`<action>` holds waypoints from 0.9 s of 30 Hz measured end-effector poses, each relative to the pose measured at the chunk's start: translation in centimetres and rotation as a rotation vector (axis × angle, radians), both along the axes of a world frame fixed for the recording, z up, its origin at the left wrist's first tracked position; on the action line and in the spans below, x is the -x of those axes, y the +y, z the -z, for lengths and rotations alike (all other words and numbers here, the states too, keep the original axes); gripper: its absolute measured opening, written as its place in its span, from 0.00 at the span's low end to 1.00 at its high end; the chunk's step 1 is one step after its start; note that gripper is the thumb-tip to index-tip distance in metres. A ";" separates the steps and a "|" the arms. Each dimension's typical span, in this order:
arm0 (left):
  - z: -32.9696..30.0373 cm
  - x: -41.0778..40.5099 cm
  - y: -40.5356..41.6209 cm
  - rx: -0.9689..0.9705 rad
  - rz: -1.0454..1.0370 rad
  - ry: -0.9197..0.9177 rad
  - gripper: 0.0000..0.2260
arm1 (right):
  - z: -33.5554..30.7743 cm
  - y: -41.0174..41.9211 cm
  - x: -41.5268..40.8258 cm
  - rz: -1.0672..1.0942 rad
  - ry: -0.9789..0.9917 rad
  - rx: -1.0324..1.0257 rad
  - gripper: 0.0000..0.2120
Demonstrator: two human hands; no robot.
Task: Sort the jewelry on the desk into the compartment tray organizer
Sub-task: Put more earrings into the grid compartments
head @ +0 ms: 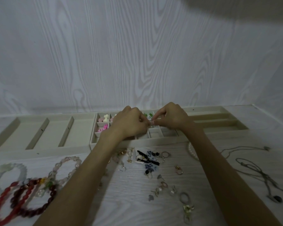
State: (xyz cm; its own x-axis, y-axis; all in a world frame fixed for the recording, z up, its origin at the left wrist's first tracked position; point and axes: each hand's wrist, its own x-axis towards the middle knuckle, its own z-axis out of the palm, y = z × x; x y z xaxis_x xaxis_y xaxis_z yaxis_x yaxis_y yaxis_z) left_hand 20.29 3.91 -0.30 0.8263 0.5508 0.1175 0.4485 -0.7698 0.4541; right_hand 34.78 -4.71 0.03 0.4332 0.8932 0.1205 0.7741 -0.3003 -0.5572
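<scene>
Meanwhile, left hand (131,123) and right hand (171,119) pinching one tiny, unclear jewelry piece (152,122) above beige compartment tray organizer (153,141); pink and white charms (103,123) in left cells, green beads (148,115) behind

Both hands crowd the small middle compartments (154,133); the wide left compartments (55,132) lie open, while bracelets (20,191) and scattered earrings (147,162) clutter the table (132,201) below.

item pinched between hands (151,122) too small, red bracelet (2,207) cut off
</scene>
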 end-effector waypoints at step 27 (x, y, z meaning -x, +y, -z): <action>-0.8 0.6 0.7 -0.071 0.043 0.112 0.15 | -1.8 -0.4 1.0 -0.054 -0.419 0.252 0.16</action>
State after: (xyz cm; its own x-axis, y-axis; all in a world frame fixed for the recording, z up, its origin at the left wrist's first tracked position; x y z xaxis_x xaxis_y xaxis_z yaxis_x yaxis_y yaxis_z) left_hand 19.73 4.58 0.50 0.8589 0.5085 0.0606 0.4597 -0.8177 0.3464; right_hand 33.74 -5.08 1.82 0.3459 0.9369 0.0512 0.9344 -0.3390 -0.1098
